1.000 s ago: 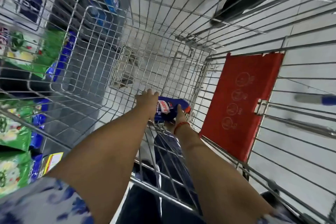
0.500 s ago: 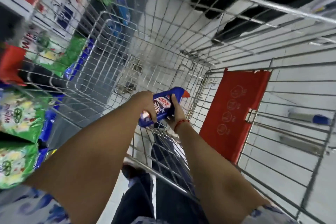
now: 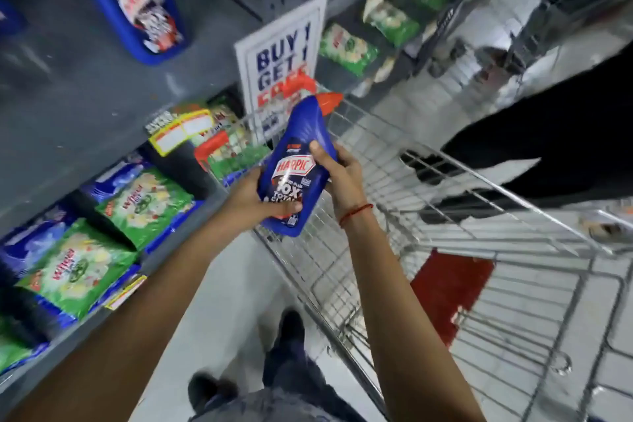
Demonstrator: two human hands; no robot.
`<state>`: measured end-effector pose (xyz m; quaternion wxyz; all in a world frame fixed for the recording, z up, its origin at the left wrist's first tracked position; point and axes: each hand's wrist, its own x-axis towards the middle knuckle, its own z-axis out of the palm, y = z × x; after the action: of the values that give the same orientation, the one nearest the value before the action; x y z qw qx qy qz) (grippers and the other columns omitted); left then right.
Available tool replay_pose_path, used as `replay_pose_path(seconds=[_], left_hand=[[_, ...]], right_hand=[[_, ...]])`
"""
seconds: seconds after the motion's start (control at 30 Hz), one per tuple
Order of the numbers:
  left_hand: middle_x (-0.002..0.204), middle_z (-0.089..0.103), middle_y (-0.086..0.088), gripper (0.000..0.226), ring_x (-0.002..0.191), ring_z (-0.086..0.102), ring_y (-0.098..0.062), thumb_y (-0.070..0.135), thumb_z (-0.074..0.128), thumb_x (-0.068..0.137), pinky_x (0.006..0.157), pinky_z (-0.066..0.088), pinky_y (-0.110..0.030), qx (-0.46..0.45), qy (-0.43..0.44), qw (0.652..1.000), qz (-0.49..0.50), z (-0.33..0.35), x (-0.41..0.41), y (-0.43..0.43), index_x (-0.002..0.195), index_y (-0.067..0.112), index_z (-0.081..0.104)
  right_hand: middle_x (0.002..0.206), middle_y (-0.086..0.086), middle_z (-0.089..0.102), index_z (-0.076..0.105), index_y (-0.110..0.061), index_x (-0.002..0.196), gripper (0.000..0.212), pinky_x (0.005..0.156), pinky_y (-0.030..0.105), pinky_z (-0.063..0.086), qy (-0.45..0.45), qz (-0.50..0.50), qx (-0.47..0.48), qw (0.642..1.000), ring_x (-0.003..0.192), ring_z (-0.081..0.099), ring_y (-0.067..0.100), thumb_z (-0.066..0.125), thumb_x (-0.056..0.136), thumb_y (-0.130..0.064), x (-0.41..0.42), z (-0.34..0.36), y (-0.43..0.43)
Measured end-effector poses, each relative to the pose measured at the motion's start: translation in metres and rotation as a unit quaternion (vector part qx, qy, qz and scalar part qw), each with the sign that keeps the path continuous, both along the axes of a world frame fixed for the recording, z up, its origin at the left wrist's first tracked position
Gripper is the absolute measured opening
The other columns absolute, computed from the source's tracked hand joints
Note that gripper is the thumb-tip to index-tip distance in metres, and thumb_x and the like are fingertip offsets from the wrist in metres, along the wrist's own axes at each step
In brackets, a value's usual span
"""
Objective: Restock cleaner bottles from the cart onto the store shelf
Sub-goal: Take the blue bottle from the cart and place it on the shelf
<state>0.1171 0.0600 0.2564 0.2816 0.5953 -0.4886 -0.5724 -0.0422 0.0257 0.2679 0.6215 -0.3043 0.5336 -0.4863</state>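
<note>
- While the head camera is looking down, both bare hands are gripping one cleaner bottle point(image 3: 297, 168) in the air, above the near corner of the wire cart point(image 3: 445, 202) and beside the grey metal shelf point(image 3: 85, 106).
- Glossy blue plastic is making up the bottle's flattened, curved body, and it is tapering to an angled red cap point(image 3: 328, 102) pointing up and away; a red-and-white "HARPIC" label is facing the camera.
- Cupping the lower end, the left hand point(image 3: 251, 202) is curling its fingers around the base, with the thumb lying across the label's lower edge.
- Closing on the upper right side, the right hand point(image 3: 340, 171) is pressing its thumb on the front face while its fingers are wrapping behind, out of sight; a red thread point(image 3: 356, 214) is circling that wrist.
- Thin shiny steel rods are forming the cart's open grid, and a flat red panel point(image 3: 448, 291) is showing through it.
- Crinkly green and blue packets point(image 3: 78, 267) are lying in rows on the shelf at left, and another blue bottle point(image 3: 137, 3) is sitting higher up.
- Standing at the shelf edge, a white sign point(image 3: 284, 55) is reading "BUY 1 GET 1 FREE", just behind the held bottle.
</note>
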Motion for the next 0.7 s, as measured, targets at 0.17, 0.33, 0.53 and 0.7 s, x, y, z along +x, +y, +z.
replay_pose_path(seconds=[0.17, 0.33, 0.53, 0.7], left_hand=[[0.104, 0.072, 0.000, 0.078, 0.091, 0.068, -0.014, 0.036, 0.088, 0.042, 0.082, 0.054, -0.028, -0.098, -0.003, 0.985, 0.140, 0.048, 0.060, 0.029, 0.112, 0.018, 0.059], [0.090, 0.071, 0.011, 0.064, 0.076, 0.066, 0.000, 0.042, 0.087, 0.040, 0.071, 0.051, -0.020, -0.164, -0.042, 0.955, 0.245, 0.074, 0.117, 0.043, 0.096, 0.027, 0.061], [0.107, 0.071, -0.012, 0.071, 0.096, 0.068, -0.025, 0.027, 0.087, 0.052, 0.092, 0.052, -0.049, -0.195, -0.075, 0.933, 0.292, 0.090, 0.180, 0.046, 0.113, 0.008, 0.057], [0.103, 0.070, -0.007, 0.059, 0.088, 0.065, -0.017, 0.011, 0.087, 0.058, 0.088, 0.052, -0.035, -0.227, -0.099, 0.911, 0.329, 0.085, 0.218, 0.036, 0.108, 0.013, 0.057]], right_hand=[[0.076, 0.001, 0.070, 0.065, -0.010, 0.088, 0.014, 0.070, 0.025, 0.053, 0.006, 0.124, -0.124, 0.985, 0.070, 0.062, 0.014, 0.068, 0.079, 0.001, 0.076, 0.066, -0.007], [0.080, 0.000, 0.067, 0.063, -0.007, 0.093, 0.019, 0.068, 0.015, 0.053, 0.029, 0.222, -0.203, 0.953, 0.069, 0.061, 0.004, 0.068, 0.078, 0.003, 0.148, 0.110, -0.009], [0.095, 0.002, 0.062, 0.058, -0.008, 0.109, 0.038, 0.078, 0.017, 0.051, 0.091, 0.333, -0.290, 0.893, 0.079, 0.058, 0.002, 0.072, 0.075, 0.001, 0.213, 0.132, -0.023], [0.097, -0.007, 0.061, 0.054, -0.009, 0.112, 0.048, 0.076, 0.005, 0.049, 0.111, 0.394, -0.326, 0.852, 0.080, 0.060, -0.015, 0.072, 0.071, 0.007, 0.251, 0.131, -0.047]])
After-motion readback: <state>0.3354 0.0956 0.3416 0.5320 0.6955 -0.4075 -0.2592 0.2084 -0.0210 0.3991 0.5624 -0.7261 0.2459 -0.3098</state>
